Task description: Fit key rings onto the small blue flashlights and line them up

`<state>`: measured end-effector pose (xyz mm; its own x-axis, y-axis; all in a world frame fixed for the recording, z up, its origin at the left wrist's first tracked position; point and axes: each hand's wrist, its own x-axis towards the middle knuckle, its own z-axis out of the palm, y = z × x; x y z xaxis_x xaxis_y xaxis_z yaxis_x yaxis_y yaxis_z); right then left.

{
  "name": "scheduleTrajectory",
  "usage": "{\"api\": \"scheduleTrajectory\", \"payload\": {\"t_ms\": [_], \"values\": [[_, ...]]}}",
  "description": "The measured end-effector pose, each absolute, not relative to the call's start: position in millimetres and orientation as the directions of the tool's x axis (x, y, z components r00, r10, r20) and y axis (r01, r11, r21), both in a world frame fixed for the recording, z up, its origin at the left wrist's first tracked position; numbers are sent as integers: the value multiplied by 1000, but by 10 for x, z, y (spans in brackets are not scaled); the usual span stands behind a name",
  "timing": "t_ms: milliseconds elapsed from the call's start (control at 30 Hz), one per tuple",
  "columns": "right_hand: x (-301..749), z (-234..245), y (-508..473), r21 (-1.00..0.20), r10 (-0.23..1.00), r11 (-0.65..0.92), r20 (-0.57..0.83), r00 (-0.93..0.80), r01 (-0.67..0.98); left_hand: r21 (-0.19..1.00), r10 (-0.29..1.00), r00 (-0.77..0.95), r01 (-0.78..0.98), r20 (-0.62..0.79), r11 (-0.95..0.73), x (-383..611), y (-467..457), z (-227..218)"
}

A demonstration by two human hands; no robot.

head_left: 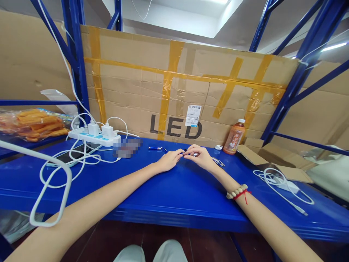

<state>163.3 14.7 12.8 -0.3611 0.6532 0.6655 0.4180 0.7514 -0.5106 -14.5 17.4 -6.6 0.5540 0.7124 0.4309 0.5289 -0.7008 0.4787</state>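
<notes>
Left hand (pixel 170 161) and right hand (pixel 199 156) are held close together over the middle of the blue table (pixel 163 193). By the left fingertips, drawn in and nearly closed, and by the right thumb and fingers, pinched, a small dark item (pixel 185 153) is gripped between the hands; its form is too small to be told.

At far left, orange things are held in a clear bag (pixel 38 123). Next, white adapters (pixel 107 131) are plugged into a power strip (pixel 114 141), and a phone (pixel 65 156) is crossed by white cable loops. Farther right, a blue pen-shaped object (pixel 156 148) is seen near the left hand. Beyond the right hand, a capped bottle (pixel 233 138) is stood upright beside an opened carton (pixel 282 156), in front of which a white cable (pixel 302 207) is loosely coiled.
</notes>
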Motion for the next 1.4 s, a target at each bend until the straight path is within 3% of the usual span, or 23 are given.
{"api": "scheduleTrajectory", "payload": {"t_ms": [367, 700, 967, 1100, 1400], "values": [[1680, 150, 170, -530, 660, 740, 690, -297, 415, 489, 685, 585, 486, 434, -724, -145, 166, -53], [1686, 73, 191, -534, 650, 757, 674, -351, 375, 456, 678, 612, 507, 407, -732, -165, 139, -62], [1722, 151, 152, -591, 707, 706, 553, -442, 391, 523, 685, 590, 456, 427, -720, -152, 172, -92], [1741, 166, 133, -618, 720, 690, 537, -440, 376, 460, 680, 607, 505, 412, -730, -155, 120, -65], [1727, 91, 124, -552, 664, 747, 603, -442, 370, 349, 674, 615, 578, 409, -738, -158, 29, -17]]}}
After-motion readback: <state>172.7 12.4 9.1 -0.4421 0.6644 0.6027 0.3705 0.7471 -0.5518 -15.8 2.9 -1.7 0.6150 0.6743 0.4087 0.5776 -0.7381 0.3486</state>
